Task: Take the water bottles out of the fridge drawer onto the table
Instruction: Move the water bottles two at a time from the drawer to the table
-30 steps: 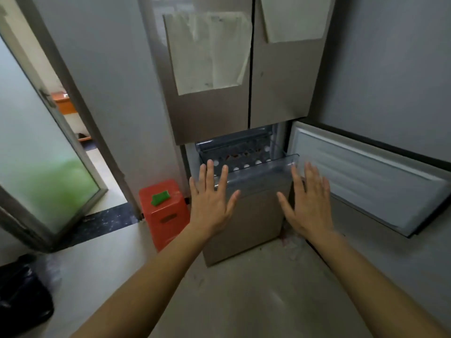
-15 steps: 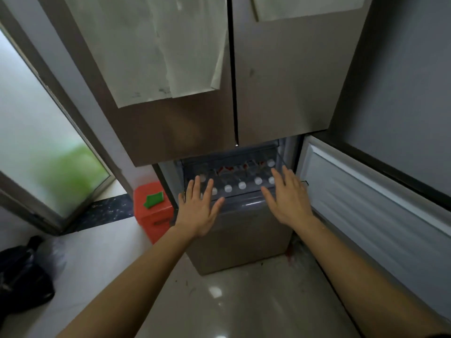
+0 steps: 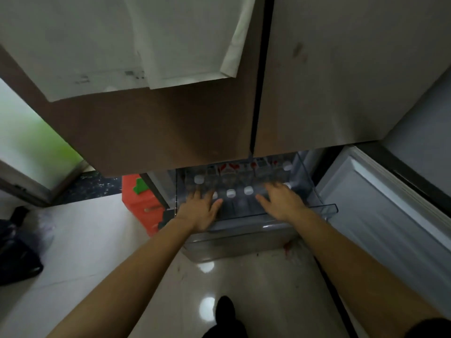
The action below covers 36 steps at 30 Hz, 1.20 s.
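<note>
The left hand (image 3: 199, 211) and right hand (image 3: 280, 203) are spread wide, holding nothing, over the water bottles (image 3: 248, 190) in the fridge drawer (image 3: 327, 208) at 12 o'clock. None is out yet.

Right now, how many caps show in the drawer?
6 caps: one back left, one against the left hand, two mid-front, one beside the right hand, one back right. Others may hide under the hands.

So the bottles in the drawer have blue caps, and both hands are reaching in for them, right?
Not quite. The head view shows the bottle caps are white, not blue. The left hand and right hand are indeed reaching into the drawer.
</note>
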Available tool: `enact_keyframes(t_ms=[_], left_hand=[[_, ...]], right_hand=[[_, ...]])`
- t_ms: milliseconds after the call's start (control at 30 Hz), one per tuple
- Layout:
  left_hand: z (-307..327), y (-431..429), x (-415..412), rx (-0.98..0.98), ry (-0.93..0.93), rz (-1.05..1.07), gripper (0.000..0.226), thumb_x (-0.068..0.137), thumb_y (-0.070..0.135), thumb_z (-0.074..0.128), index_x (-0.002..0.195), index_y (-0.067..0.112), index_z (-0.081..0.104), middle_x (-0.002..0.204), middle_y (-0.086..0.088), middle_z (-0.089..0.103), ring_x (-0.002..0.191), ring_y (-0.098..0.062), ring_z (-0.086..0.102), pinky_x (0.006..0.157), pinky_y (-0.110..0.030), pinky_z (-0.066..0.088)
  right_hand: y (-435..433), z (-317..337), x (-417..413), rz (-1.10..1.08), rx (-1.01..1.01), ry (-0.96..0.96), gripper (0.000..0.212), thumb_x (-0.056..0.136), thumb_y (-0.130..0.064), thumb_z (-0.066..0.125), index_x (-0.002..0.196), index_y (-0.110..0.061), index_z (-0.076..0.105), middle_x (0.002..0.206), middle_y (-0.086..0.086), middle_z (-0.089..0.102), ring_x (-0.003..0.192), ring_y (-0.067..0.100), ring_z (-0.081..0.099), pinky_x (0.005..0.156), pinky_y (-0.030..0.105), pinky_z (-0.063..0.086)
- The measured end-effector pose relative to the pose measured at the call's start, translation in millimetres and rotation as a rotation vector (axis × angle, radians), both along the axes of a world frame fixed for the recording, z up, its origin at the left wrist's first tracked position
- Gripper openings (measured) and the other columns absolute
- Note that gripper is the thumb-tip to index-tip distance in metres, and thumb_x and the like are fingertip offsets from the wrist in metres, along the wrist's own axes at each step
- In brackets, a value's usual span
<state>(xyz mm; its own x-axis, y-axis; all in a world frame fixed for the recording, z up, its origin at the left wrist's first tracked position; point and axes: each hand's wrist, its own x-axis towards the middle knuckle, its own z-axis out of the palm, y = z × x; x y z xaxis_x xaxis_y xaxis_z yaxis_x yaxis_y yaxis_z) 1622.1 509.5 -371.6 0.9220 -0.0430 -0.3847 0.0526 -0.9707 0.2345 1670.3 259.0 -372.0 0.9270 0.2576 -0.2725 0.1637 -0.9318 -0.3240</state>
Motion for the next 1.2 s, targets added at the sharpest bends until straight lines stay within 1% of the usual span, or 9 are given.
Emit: enact_keyframes(t_ms=[133, 267, 400, 600, 733, 833, 900, 1033, 1200], left_hand=[[-19, 0, 28, -0.065, 0.129, -0.041, 0.059, 0.104, 0.051, 0.023, 0.155, 0.022, 0.025, 0.157, -0.021, 0.030, 0.142, -0.040, 0.030, 0.116, -0.048, 0.027], [-37, -9, 49, -0.089, 0.213, -0.111, 0.057, 0.104, 0.042, 0.036, 0.156, 0.026, 0.022, 0.158, -0.020, 0.026, 0.143, -0.039, 0.029, 0.116, -0.047, 0.028], [-48, -22, 67, -0.090, 0.194, -0.164, 0.068, 0.097, 0.022, 0.049, 0.157, 0.030, 0.019, 0.161, -0.015, 0.023, 0.141, -0.040, 0.032, 0.114, -0.048, 0.034], [-70, -31, 86, -0.128, 0.224, -0.146, 0.076, 0.095, 0.016, 0.051, 0.158, 0.033, 0.011, 0.165, -0.011, 0.013, 0.148, -0.036, 0.022, 0.114, -0.043, 0.029], [-77, -34, 90, -0.241, 0.293, -0.056, 0.077, 0.094, 0.009, 0.052, 0.157, 0.033, 0.016, 0.162, -0.011, 0.025, 0.143, -0.034, 0.033, 0.111, -0.038, 0.034], [-73, -33, 85, -0.381, 0.324, -0.008, 0.065, 0.095, 0.006, 0.053, 0.153, 0.028, 0.032, 0.156, -0.008, 0.037, 0.141, -0.031, 0.039, 0.114, -0.038, 0.036], [-68, -30, 78, -0.361, 0.337, -0.057, 0.058, 0.096, 0.010, 0.055, 0.149, 0.028, 0.041, 0.155, -0.003, 0.040, 0.141, -0.026, 0.039, 0.116, -0.037, 0.033], [-58, -31, 57, -0.297, 0.358, -0.124, 0.056, 0.091, 0.009, 0.059, 0.143, 0.028, 0.050, 0.147, -0.002, 0.049, 0.134, -0.025, 0.047, 0.110, -0.032, 0.037], [-32, -24, 39, -0.356, 0.234, -0.028, 0.038, 0.086, 0.029, 0.072, 0.122, 0.033, 0.060, 0.130, 0.001, 0.060, 0.118, -0.022, 0.056, 0.099, -0.030, 0.042]], right_hand=[[17, -20, 31, 0.062, 0.028, 0.150, 0.045, 0.101, -0.038, 0.049, 0.143, -0.024, 0.050, 0.142, 0.013, 0.052, 0.125, 0.034, 0.051, 0.100, 0.040, 0.045], [34, -42, 52, 0.038, 0.042, 0.236, 0.039, 0.100, -0.032, 0.048, 0.139, -0.028, 0.053, 0.145, 0.010, 0.049, 0.125, 0.033, 0.051, 0.098, 0.042, 0.044], [39, -60, 65, 0.044, 0.043, 0.328, 0.052, 0.101, -0.018, 0.047, 0.151, -0.031, 0.038, 0.155, 0.008, 0.038, 0.132, 0.034, 0.047, 0.103, 0.043, 0.045], [42, -77, 75, 0.086, 0.027, 0.425, 0.064, 0.096, -0.010, 0.054, 0.155, -0.020, 0.032, 0.155, 0.017, 0.037, 0.141, 0.036, 0.038, 0.116, 0.044, 0.031], [39, -75, 75, 0.086, 0.071, 0.437, 0.060, 0.093, -0.005, 0.057, 0.149, -0.019, 0.044, 0.147, 0.009, 0.050, 0.134, 0.027, 0.048, 0.111, 0.036, 0.038], [33, -66, 71, 0.116, 0.047, 0.461, 0.043, 0.098, -0.011, 0.056, 0.140, -0.020, 0.055, 0.138, 0.006, 0.057, 0.122, 0.025, 0.055, 0.095, 0.030, 0.043], [25, -61, 64, 0.138, 0.029, 0.467, 0.037, 0.096, -0.013, 0.058, 0.132, -0.022, 0.062, 0.131, 0.004, 0.061, 0.112, 0.023, 0.059, 0.093, 0.030, 0.044], [8, -51, 47, 0.132, 0.023, 0.482, 0.043, 0.084, -0.016, 0.075, 0.125, -0.029, 0.068, 0.129, -0.001, 0.066, 0.108, 0.019, 0.061, 0.095, 0.032, 0.049], [4, -15, 34, 0.059, 0.087, 0.278, 0.051, 0.063, -0.035, 0.091, 0.110, -0.034, 0.072, 0.116, -0.003, 0.068, 0.102, 0.019, 0.063, 0.087, 0.031, 0.054]])
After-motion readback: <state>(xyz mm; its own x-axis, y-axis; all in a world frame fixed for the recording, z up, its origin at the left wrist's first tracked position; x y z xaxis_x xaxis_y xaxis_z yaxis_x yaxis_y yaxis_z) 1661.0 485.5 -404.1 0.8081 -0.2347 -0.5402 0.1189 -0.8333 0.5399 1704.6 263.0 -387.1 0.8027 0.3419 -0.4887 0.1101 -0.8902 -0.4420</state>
